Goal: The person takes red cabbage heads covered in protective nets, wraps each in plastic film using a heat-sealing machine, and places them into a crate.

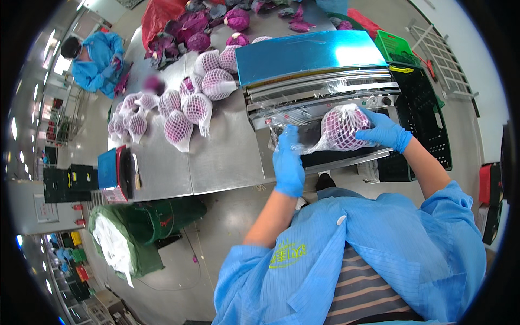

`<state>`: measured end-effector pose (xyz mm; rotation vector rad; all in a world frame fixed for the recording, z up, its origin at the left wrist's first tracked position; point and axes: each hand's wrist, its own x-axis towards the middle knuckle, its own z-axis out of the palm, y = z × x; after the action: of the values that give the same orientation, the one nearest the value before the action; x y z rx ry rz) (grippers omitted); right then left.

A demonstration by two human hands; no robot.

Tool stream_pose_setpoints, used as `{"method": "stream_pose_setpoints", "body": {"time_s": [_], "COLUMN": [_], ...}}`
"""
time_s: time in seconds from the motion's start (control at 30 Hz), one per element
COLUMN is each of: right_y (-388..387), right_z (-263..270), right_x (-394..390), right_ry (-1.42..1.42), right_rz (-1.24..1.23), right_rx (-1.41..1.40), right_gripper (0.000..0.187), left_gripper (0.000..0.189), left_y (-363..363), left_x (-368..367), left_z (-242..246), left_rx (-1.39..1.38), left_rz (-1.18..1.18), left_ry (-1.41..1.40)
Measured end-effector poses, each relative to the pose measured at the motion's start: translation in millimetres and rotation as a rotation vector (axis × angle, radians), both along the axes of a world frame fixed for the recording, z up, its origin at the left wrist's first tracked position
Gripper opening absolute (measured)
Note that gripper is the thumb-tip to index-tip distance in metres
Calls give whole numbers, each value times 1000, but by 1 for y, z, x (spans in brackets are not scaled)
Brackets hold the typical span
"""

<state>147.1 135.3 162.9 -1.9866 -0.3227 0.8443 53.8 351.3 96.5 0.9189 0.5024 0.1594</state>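
Observation:
My right hand, in a blue glove, grips the right side of a red cabbage in a white foam net. Clear plastic film clings to the cabbage and stretches left from it. That film is pinched in my left hand, also gloved and slightly blurred, fingers pointing away from me. Both hands are over the front of a film wrapping machine with metal rollers and a blue top cover. More film hangs across its front, left of the cabbage.
Several netted cabbages stand left on the steel table, with bare cabbages and loose leaves behind. A brush lies near its left end. Dark crates stand right. A co-worker holds a cabbage across the table.

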Motion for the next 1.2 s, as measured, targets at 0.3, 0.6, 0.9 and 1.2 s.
{"method": "stream_pose_setpoints", "body": {"time_s": [0.3,0.6,0.9,1.2], "right_y": [30,-51,55,72], "right_z": [-1,1,-75,-41], "right_x": [-19,-83,-34,-62], "right_ry": [-617,-431,416,-591], "right_rz": [286,-376,-717,-191], "right_rx": [-589,-12,1151,595], "right_gripper": [91,64,37,34], "left_gripper": [28,56,79,48], "left_y": [-42,-14,-2,1], "left_x": [14,9,8,-12], "left_z": [53,16,6,43], "left_rx": [1740,1569,922,264], "left_rz": [-333,-11,-361,-420], "left_ry": [-837,-599,-361,36]}}
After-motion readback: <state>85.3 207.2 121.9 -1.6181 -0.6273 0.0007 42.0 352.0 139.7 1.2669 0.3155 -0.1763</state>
